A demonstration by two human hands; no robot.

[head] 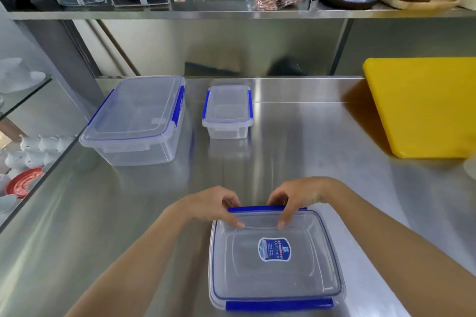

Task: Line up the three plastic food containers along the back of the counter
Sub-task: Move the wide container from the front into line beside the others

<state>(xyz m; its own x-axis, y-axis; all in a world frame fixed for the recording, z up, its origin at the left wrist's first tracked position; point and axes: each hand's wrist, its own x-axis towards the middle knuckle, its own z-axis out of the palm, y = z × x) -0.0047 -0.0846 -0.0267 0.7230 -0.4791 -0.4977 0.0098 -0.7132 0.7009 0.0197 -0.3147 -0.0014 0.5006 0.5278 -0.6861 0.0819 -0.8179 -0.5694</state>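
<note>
Three clear plastic containers with blue latches stand on the steel counter. A large container sits at the back left. To its right, also at the back, is a small container. The third, a flat container with a blue label on its lid, lies near the front edge. My left hand and my right hand both grip its far edge, thumbs on the lid, fingers over the blue far latch.
A yellow cutting board lies at the back right of the counter. A steel shelf with boxes and bags hangs above the back. Left of the counter, glass shelves hold white cups and a red plate.
</note>
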